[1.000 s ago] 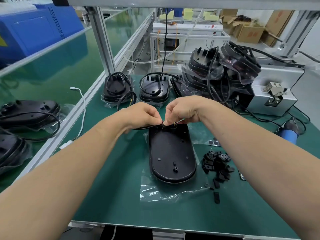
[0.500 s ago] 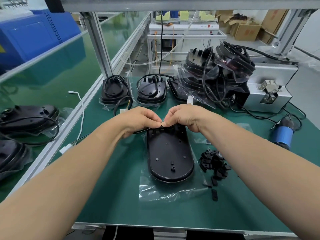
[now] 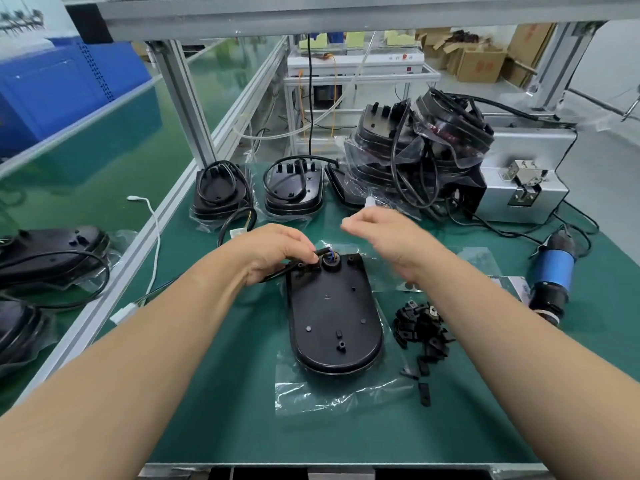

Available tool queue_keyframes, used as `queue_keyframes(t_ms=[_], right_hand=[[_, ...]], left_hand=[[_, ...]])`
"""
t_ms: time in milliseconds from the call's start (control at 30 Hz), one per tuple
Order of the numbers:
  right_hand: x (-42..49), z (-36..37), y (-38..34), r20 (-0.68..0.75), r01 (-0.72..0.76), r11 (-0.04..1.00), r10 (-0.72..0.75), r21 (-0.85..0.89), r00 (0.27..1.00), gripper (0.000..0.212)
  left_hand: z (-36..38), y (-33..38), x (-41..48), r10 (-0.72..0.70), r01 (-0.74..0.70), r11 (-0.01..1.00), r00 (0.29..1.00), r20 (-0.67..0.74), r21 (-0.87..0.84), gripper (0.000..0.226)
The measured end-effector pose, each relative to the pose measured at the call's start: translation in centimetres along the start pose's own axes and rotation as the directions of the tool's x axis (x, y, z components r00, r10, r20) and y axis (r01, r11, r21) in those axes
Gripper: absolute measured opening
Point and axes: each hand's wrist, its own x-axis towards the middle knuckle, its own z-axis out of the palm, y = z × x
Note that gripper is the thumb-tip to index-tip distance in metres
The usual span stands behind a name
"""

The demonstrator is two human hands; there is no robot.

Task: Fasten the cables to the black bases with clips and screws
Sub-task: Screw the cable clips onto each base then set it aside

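Note:
A black oval base [image 3: 334,317] lies on a clear plastic bag in the middle of the green mat. My left hand [image 3: 273,251] grips the black cable [image 3: 320,251] at the base's far left corner; the cable's end with coloured wires sits by a round grommet there. My right hand [image 3: 384,233] hovers blurred above the base's far right corner, fingers loosely curled, with nothing visible in it. A pile of small black clips [image 3: 420,329] lies just right of the base.
Two black bases with coiled cables [image 3: 292,187] stand at the back, next to a bagged stack of bases [image 3: 415,150]. A silver box [image 3: 523,188] and a blue electric screwdriver [image 3: 550,275] are on the right. An aluminium rail [image 3: 114,289] borders the left side.
My right hand has let go of the cable end and lifted up and to the right. My left hand still holds the cable at the base's corner.

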Motion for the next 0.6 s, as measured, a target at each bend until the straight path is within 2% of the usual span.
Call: queue_keyframes(t_ms=[67, 100, 133, 167, 200, 267, 333, 433, 600], right_hand=[[-1.7, -2.9, -0.1, -0.195, 0.11, 0.99, -0.126, -0.092, 0.973, 0.012], [-2.7, -4.8, 0.2, -0.293, 0.136, 0.969, -0.194, -0.208, 0.936, 0.016], [-3.7, -7.0, 1.0, -0.389, 0.106, 0.927, -0.253, -0.361, 0.886, 0.025], [-4.5, -9.5, 2.2, -0.484, -0.002, 0.868, -0.275, -0.497, 0.831, 0.037], [-5.2, -12.1, 3.5, -0.58, -0.171, 0.808, -0.24, -0.564, 0.779, 0.049], [-6.4, -16.0, 6.4, -0.714, -0.497, 0.705, -0.018, -0.506, 0.7, 0.067], [-7.0, -17.2, 8.9, -0.729, -0.649, 0.621, 0.176, -0.439, 0.662, 0.078], [-7.3, -15.7, 10.9, -0.712, -0.679, 0.606, 0.248, -0.415, 0.657, 0.092], [-7.1, -15.0, 11.5, -0.743, -0.659, 0.695, 0.273, -0.288, 0.612, 0.07]], left_hand=[[-0.2, 0.0, 0.0, 0.003, -0.003, 1.0, 1.0, -0.002, 0.022, 0.014], [-0.2, 0.1, 0.1, -0.001, 0.001, 1.0, 1.0, 0.005, 0.027, 0.014], [-0.3, 0.2, 0.1, -0.013, 0.012, 1.0, 1.0, 0.019, 0.026, 0.014], [-0.3, 0.4, 0.2, -0.03, 0.029, 0.999, 0.999, 0.033, 0.022, 0.015], [-0.4, 0.5, 0.2, -0.049, 0.048, 0.999, 0.998, 0.045, 0.022, 0.016], [-0.5, 0.8, 0.3, -0.079, 0.077, 0.997, 0.995, 0.065, 0.023, 0.017], [-0.6, 0.9, 0.5, -0.095, 0.093, 0.995, 0.992, 0.079, 0.022, 0.018], [-0.9, 1.0, 0.7, -0.112, 0.11, 0.993, 0.989, 0.092, 0.032, 0.019], [-1.2, 1.4, 0.7, -0.148, 0.144, 0.989, 0.982, 0.117, 0.042, 0.021]])
